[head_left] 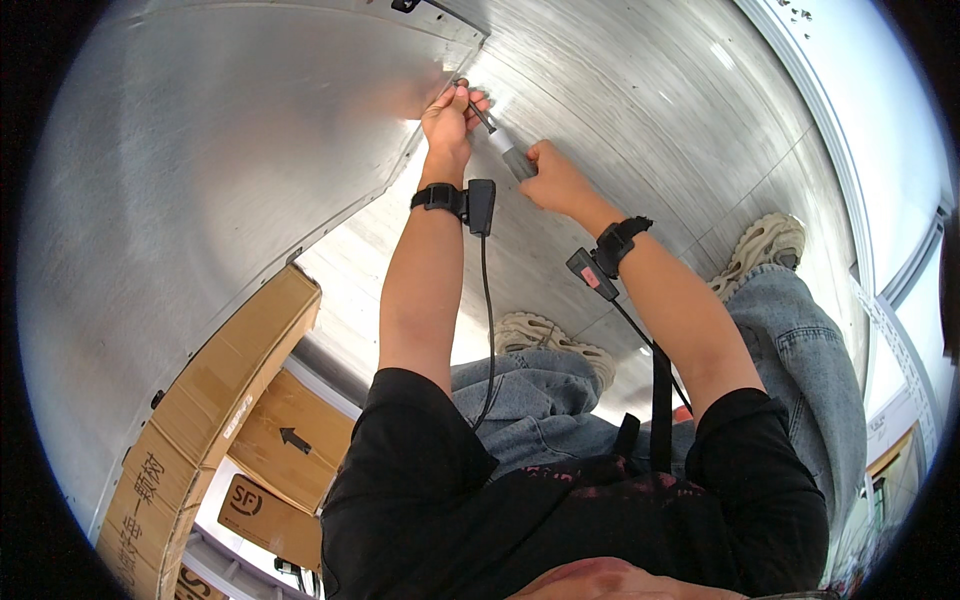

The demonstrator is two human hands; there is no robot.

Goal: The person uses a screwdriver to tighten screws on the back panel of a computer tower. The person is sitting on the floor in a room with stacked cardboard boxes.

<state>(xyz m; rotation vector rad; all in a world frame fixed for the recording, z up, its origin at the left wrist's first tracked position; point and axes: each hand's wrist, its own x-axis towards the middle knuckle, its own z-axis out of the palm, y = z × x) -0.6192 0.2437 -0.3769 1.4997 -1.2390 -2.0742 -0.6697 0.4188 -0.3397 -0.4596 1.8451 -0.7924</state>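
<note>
A screwdriver [512,154] with a grey handle and a thin dark shaft slants up and left toward the edge of a large silvery metal panel [230,130]. Its handle end is in my right hand [556,182], whose fingers are wrapped round it. At the shaft's far end my left hand [449,118] is closed by the panel's edge, thumb and fingers pinched together. Whatever sits between those fingers is too small to make out. The exact contact of the shaft's tip with the panel is hidden by the fingers.
Cardboard boxes [285,440] are stacked at the lower left, under the panel's near side. Pale plank flooring [640,90] spreads beyond my hands. My shoes [765,250] stand on it. A white framed wall or door [870,130] curves along the right. Cables hang from both wrist straps [440,197].
</note>
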